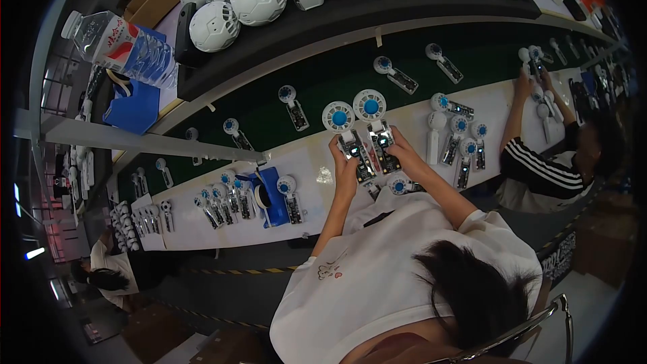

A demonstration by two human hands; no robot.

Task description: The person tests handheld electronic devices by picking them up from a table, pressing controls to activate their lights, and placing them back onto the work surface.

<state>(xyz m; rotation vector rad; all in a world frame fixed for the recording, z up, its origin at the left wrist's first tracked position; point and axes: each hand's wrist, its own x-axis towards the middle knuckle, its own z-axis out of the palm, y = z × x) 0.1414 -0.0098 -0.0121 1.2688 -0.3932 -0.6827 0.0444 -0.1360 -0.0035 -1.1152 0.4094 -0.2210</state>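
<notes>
My left hand is closed round the body of a handheld fan, which has a round white grille, a blue centre and an uncovered circuit board in its handle. A second handheld fan of the same kind is in my right hand, its handle also uncovered. Both fans are held side by side with their heads pointing away from me, almost touching. Close below my hands, another open fan lies at the table's near edge.
Several open fans lie on the white table at right; others are left, beside a blue tape holder. More fans lie on the green belt. A shelf overhangs it. Co-workers sit at both sides.
</notes>
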